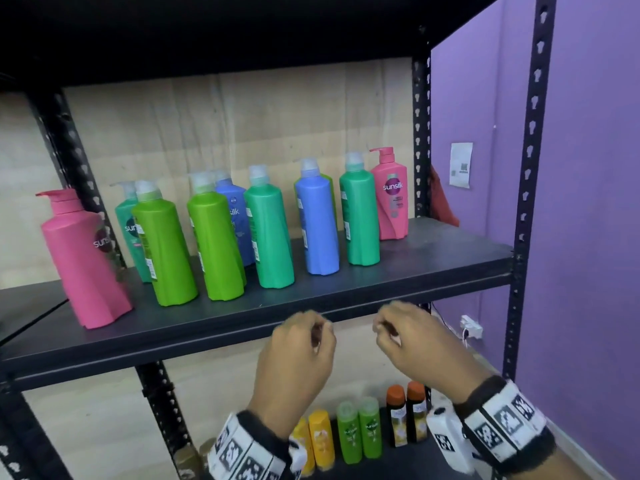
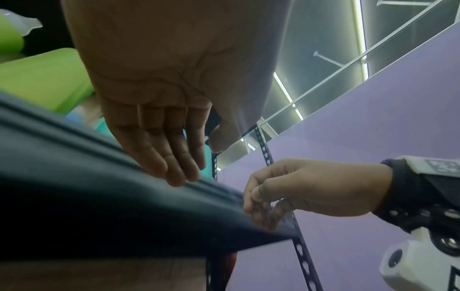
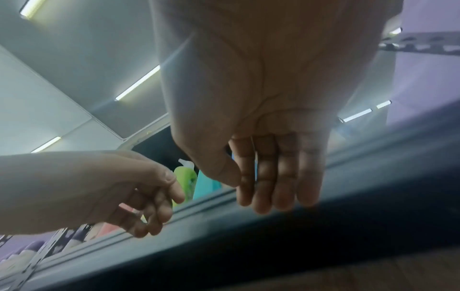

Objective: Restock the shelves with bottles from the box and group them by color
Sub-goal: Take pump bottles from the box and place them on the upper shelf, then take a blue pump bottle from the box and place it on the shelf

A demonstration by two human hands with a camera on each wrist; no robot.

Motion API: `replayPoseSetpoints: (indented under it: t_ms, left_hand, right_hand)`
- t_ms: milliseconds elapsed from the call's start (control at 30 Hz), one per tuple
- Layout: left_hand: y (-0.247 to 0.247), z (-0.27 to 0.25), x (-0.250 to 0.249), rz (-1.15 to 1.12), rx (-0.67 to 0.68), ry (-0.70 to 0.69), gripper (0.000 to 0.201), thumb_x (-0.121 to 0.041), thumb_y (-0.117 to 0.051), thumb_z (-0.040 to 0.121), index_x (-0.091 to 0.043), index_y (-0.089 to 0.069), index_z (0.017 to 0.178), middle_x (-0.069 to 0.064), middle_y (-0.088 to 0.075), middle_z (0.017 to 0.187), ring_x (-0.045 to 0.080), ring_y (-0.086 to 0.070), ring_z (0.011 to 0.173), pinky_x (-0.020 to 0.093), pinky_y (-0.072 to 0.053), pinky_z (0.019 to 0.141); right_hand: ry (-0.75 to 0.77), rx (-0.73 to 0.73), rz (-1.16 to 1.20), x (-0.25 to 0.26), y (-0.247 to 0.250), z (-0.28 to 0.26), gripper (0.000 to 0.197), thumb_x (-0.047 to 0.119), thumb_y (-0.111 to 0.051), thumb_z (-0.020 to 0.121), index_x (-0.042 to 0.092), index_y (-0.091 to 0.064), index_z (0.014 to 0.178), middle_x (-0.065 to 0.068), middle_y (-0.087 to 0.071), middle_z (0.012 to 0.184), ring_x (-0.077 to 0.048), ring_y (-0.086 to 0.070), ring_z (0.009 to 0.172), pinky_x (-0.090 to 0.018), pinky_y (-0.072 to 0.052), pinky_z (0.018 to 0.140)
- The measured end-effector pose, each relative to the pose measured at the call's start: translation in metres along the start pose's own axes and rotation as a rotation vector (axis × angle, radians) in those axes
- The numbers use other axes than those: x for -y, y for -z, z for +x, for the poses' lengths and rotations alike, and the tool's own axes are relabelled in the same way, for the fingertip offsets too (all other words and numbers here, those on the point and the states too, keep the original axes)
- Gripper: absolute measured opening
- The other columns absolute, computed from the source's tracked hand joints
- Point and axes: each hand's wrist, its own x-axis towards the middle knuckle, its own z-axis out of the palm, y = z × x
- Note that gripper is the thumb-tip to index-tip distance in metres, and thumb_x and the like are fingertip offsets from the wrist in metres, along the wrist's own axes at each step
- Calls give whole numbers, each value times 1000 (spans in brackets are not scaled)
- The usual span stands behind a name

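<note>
Large pump bottles stand mixed on the black shelf (image 1: 398, 271): a pink bottle (image 1: 83, 261) at the left, two lime green bottles (image 1: 162, 251), teal green bottles (image 1: 270, 237), a blue bottle (image 1: 318, 226), and a second pink bottle (image 1: 389, 199) at the back right. My left hand (image 1: 320, 332) and right hand (image 1: 386, 329) hover side by side just in front of the shelf's front edge. Both hold nothing, fingers loosely bent. In the left wrist view, my left hand (image 2: 179, 171) hangs over the shelf lip. In the right wrist view, my right hand (image 3: 268, 195) does the same. No box is in view.
On the lower shelf stand small yellow bottles (image 1: 320, 438), small green bottles (image 1: 360, 431) and orange-capped bottles (image 1: 405, 414). A perforated black post (image 1: 530, 168) rises at the right before a purple wall. A white power strip (image 1: 471, 325) lies on the floor. The right front of the shelf is bare.
</note>
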Motion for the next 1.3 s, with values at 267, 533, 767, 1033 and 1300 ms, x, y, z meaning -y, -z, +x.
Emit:
replayPoseSetpoints:
  t_ms: [267, 533, 767, 1033, 1300]
  left_hand:
    - [-82, -94, 80, 152, 515, 284, 32, -44, -47, 97, -21, -70, 99, -1, -74, 101, 20, -68, 100, 33, -50, 82]
    - [-133, -197, 129, 158, 866, 514, 39, -44, -48, 101, -12, -69, 102, 11, -73, 112, 31, -68, 109, 37, -55, 90]
    - [-156, -286, 149, 160, 1116, 629, 40, -36, -42, 103, -5, -67, 100, 17, -69, 110, 34, -67, 103, 40, -52, 86]
    - [-170, -361, 156, 190, 1315, 673, 40, -32, -42, 105, -5, -67, 121, 17, -68, 126, 34, -66, 114, 38, -52, 91]
    - [-177, -410, 153, 149, 1375, 864, 41, -36, -45, 104, -4, -67, 114, 17, -70, 120, 33, -68, 107, 37, -56, 87]
  right_hand:
    - [-163, 444, -43, -27, -116, -69, 23, 42, -35, 92, 29, -52, 84, 11, -55, 92, -10, -57, 91, -39, -47, 83]
    - [-317, 846, 80, -26, -213, -148, 25, 31, -47, 96, 23, -57, 75, 1, -63, 89, -18, -59, 80, -32, -41, 68]
    - [-413, 1100, 101, -3, -249, -212, 19, 24, -48, 97, 24, -60, 83, -7, -67, 98, -24, -61, 86, -31, -47, 74]
    - [-451, 1311, 153, 17, -269, -273, 43, 17, -42, 105, 21, -35, 63, 3, -37, 65, -13, -36, 59, -30, -32, 62]
    - [-649, 1405, 245, 18, -289, -315, 30, 22, -47, 104, 8, -50, 78, -11, -53, 80, -22, -50, 75, -30, -36, 62]
